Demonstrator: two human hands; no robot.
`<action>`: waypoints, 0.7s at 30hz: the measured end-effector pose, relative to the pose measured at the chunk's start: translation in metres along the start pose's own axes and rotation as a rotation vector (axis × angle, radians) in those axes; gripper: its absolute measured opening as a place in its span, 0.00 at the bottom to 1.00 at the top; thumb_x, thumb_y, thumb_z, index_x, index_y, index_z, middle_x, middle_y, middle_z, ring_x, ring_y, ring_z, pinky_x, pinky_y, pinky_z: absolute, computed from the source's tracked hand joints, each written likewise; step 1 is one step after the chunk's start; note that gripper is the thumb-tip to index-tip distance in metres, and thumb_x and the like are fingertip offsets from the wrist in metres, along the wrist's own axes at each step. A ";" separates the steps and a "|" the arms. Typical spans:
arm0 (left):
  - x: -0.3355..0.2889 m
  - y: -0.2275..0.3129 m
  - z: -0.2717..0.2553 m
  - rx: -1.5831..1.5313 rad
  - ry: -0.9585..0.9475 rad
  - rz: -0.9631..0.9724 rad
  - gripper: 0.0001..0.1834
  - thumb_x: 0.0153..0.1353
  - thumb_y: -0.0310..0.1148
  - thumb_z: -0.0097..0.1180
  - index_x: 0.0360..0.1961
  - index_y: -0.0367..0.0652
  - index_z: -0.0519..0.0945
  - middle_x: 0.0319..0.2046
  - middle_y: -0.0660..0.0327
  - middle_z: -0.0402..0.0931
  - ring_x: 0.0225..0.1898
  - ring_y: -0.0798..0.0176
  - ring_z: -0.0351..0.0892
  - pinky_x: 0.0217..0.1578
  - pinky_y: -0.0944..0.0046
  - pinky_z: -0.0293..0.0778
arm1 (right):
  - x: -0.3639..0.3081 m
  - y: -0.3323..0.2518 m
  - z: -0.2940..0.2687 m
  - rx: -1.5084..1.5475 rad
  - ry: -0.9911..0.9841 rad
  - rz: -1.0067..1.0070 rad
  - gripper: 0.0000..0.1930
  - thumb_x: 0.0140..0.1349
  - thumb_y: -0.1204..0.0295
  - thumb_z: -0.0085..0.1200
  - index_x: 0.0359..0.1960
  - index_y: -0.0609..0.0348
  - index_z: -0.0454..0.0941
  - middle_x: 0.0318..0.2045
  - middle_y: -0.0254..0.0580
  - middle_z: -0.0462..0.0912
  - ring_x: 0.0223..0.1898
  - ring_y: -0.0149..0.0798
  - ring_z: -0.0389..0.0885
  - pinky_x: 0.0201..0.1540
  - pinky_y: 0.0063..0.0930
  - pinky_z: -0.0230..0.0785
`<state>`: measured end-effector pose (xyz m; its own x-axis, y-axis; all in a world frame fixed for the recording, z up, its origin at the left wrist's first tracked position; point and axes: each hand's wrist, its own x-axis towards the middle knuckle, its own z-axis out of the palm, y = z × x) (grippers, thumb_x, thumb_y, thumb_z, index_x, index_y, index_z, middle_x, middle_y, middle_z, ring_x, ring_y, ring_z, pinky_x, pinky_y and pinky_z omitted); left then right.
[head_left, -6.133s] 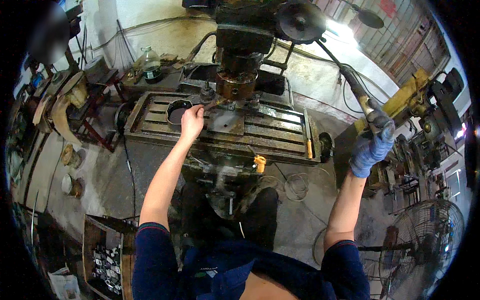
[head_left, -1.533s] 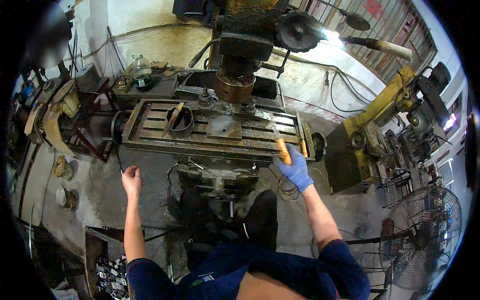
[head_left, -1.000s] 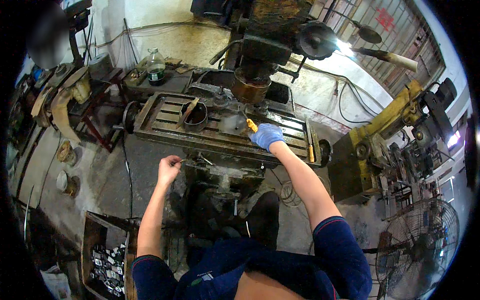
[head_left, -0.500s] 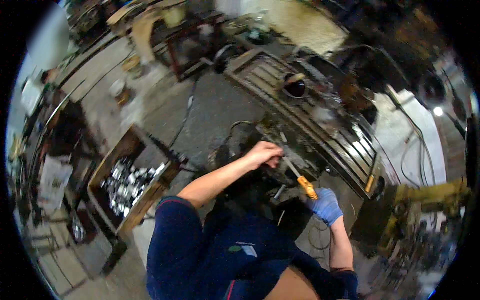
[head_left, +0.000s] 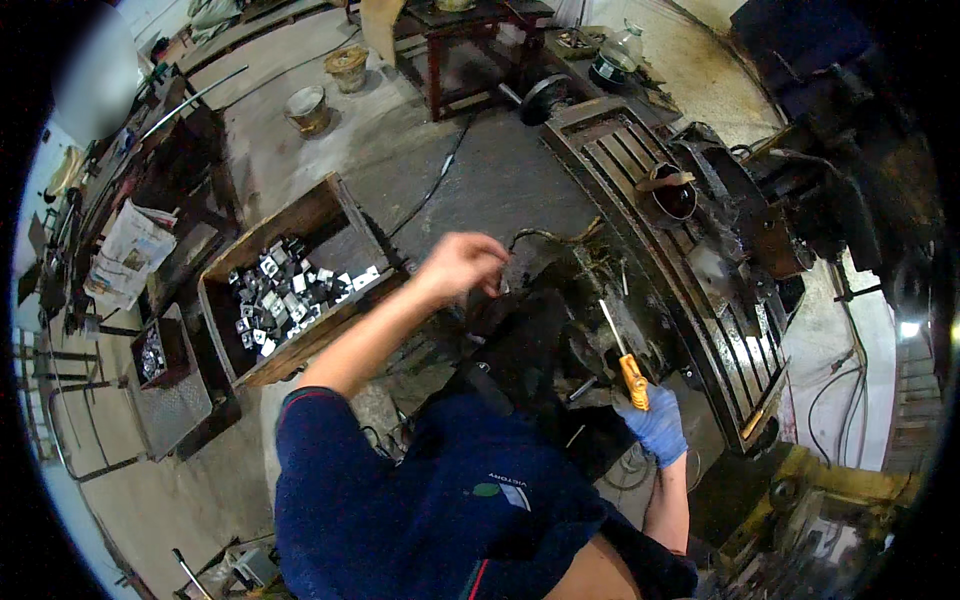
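My right hand, in a blue glove, grips the yellow handle of a screwdriver. Its thin shaft points away from me, over the dark machine parts. My bare left hand is raised left of the shaft, apart from it. Its fingers are curled and somewhat blurred; a small greyish piece seems to show at the fingertips, too small to name. Left of that arm, small silvery metal blocks lie heaped in a wooden box.
A long slotted metal table runs along the right, bearing a dark cup. Yellowish machinery stands at the lower right. Farther off are two buckets on the floor and a cable. A smaller box of parts stands at the left.
My left hand has moved leftward, away from the screwdriver's shaft and toward the box of metal blocks. My right hand still holds the screwdriver. The whole view has swung left.
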<state>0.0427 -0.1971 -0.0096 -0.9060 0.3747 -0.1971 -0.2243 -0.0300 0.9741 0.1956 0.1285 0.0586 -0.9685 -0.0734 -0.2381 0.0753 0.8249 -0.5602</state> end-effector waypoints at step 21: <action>-0.068 -0.082 -0.205 1.511 0.206 -0.522 0.17 0.37 0.38 0.60 0.31 0.42 0.78 0.35 0.51 0.78 0.40 0.51 0.77 0.38 0.57 0.74 | -0.005 0.007 0.005 -0.109 -0.006 0.002 0.18 0.47 0.56 0.59 0.23 0.60 0.74 0.18 0.51 0.76 0.22 0.51 0.76 0.24 0.37 0.66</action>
<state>0.0492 -0.4103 -0.0986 -0.9065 -0.0779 -0.4150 -0.0801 0.9967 -0.0123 0.2024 0.1318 0.0514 -0.9670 -0.0745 -0.2437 0.0505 0.8813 -0.4698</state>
